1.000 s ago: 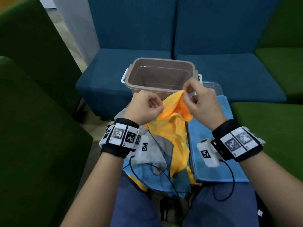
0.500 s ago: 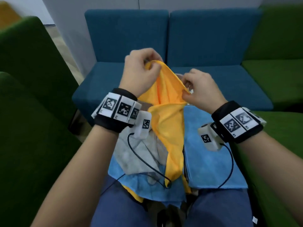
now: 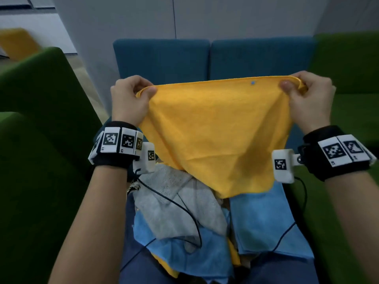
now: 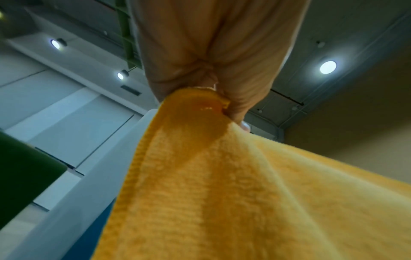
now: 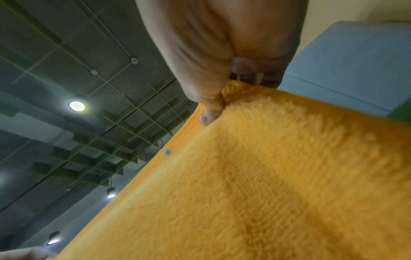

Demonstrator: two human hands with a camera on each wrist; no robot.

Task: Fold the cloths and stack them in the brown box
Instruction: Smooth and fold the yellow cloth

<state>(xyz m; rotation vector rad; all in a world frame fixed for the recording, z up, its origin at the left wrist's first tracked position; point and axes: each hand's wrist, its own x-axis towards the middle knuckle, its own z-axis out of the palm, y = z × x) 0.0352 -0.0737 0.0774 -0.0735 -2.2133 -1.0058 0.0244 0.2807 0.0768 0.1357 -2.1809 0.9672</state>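
Orange cloth (image 3: 213, 132) hung spread between the left hand (image 3: 129, 99) and right hand (image 3: 309, 99), each pinching a top corner above the lap pile of grey cloth (image 3: 174, 201) and blue cloths (image 3: 266, 218); the brown box was out of sight. Wrist views showed thumb (image 5: 211, 109) and fingers (image 4: 200, 70) clamped on the hem. A corner could slip, judging by the shallow pinches, collapsing the fold.
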